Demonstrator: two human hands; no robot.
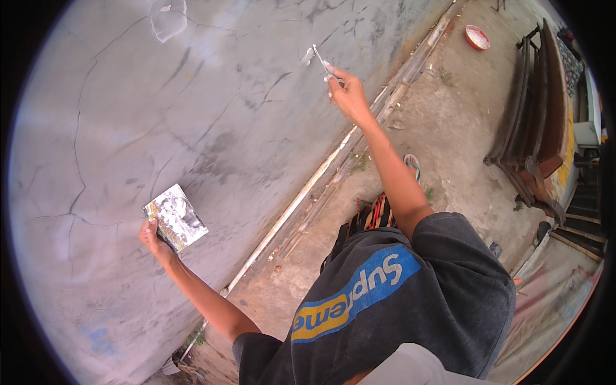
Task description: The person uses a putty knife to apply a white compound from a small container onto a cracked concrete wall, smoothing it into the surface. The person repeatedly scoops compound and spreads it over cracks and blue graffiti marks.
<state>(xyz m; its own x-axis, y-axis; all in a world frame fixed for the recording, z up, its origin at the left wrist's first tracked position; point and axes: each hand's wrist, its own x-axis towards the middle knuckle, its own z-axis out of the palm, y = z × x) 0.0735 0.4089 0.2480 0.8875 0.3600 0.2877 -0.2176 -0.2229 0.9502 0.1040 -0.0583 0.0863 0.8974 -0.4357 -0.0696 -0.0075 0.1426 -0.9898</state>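
Note:
My left hand (151,239) grips the edge of a square flat board (178,217) smeared with white and grey paste, held in front of the wall. With my right arm stretched out, my right hand (347,94) is closed on a putty knife (319,58), its thin blade seen nearly edge-on. The blade meets the grey wall (256,128) beside a small fresh white patch (308,56). Long dark cracks and smudges run over the wall. A larger pale patch (169,19) shows at the upper left.
A pale strip (301,192) runs along the wall's foot. To the right, on the dirt floor (449,122), stands a dark wooden bench (536,109). A red-rimmed basin (477,37) with white contents sits at the upper right. My sandalled foot (412,165) is beside the wall.

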